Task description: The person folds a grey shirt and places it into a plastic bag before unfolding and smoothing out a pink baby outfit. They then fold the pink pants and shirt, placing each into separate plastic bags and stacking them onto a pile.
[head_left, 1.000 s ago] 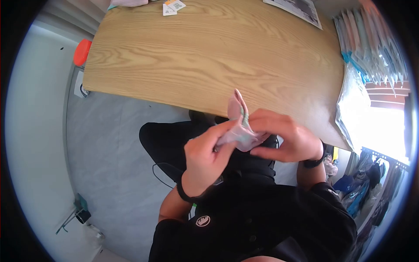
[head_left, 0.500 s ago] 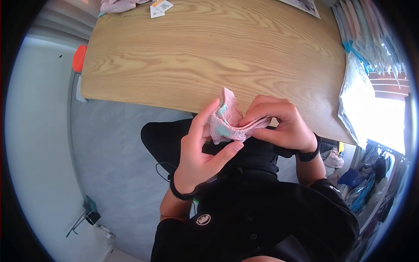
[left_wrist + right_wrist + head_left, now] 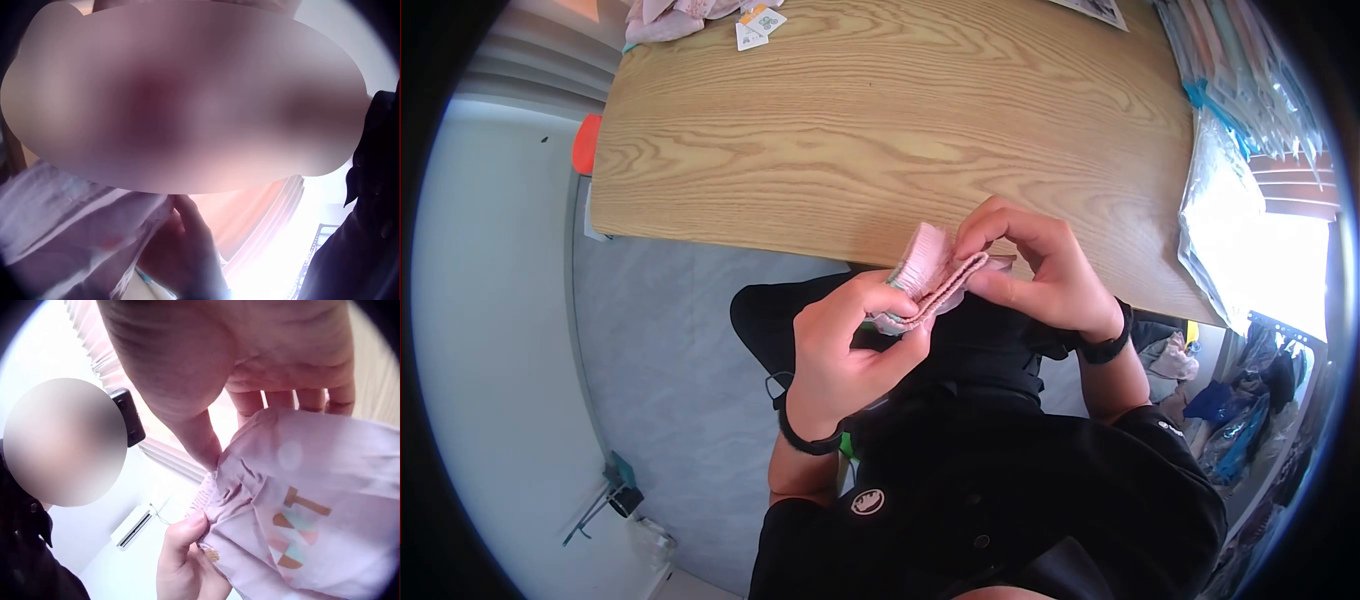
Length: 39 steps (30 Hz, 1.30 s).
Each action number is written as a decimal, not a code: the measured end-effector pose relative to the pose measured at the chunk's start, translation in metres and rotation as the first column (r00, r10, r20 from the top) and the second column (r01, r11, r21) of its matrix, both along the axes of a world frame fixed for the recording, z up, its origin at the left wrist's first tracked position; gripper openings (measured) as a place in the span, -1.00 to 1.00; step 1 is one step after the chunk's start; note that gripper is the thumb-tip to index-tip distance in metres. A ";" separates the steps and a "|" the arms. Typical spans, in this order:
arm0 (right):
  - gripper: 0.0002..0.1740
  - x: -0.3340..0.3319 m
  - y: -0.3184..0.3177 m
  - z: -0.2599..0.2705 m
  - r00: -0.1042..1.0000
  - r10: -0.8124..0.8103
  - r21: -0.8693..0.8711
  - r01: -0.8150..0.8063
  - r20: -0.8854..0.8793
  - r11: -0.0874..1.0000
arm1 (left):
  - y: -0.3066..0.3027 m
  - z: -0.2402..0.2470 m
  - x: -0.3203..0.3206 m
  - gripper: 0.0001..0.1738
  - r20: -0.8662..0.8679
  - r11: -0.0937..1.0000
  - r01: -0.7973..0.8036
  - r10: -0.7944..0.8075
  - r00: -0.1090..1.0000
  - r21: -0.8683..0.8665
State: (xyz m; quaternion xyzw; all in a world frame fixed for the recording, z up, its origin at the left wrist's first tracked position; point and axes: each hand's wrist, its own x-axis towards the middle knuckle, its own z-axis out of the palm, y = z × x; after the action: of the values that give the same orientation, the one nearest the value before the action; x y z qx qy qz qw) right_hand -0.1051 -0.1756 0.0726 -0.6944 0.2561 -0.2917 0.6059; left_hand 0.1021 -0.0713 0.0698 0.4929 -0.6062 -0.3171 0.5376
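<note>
A small pink garment [image 3: 923, 262] with a gathered elastic edge is held between both hands, over the lap at the table's near edge. The left hand [image 3: 840, 340] pinches the elastic edge at its left end, thumb below and fingers above. At the other end of that edge, the right hand [image 3: 1045, 272] pinches it between thumb and fingers. In the right wrist view the garment's cloth [image 3: 350, 475] hangs from the right hand [image 3: 269, 356], showing a brown, mint and pink print. The left hand's thumb [image 3: 190, 528] presses the edge there. Pale cloth [image 3: 56, 231] fills the left wrist view's lower left.
A wooden table [image 3: 870, 130] spans the front. Pink cloth [image 3: 668, 18] and white tags [image 3: 758, 28] lie at its far left. Plastic-wrapped garments [image 3: 1240, 90] hang at the right above a shiny clear bag [image 3: 1220, 220]. More clothes [image 3: 1235, 420] are at the lower right.
The garment was bunched between the hands, then turned to show its elastic edge. The left fingers, spread half a second ago, now pinch that edge, which lies straighter between both hands.
</note>
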 end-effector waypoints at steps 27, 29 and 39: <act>-0.85 0.020 0.026 -0.006 0.995 -0.094 -0.062 0.095 0.024 0.993 | -0.001 0.019 0.002 -0.40 0.320 0.993 -0.053 0.015 0.947 0.109; -0.83 0.020 0.027 -0.010 0.993 -0.116 -0.058 0.117 0.023 0.991 | -0.002 0.020 0.001 -0.49 0.369 0.995 -0.073 0.045 0.928 0.063; -0.75 0.020 0.031 -0.009 0.969 -0.215 0.266 0.176 0.126 0.948 | -0.006 0.019 -0.002 -0.70 0.376 0.981 -0.033 -0.043 0.926 0.193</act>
State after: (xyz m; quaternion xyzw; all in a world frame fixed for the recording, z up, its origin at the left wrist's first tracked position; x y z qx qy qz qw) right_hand -0.0847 -0.1441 0.0633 -0.5581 0.3117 -0.3677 0.6754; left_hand 0.1001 -0.0774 0.0893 0.5939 -0.6653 -0.2755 0.3587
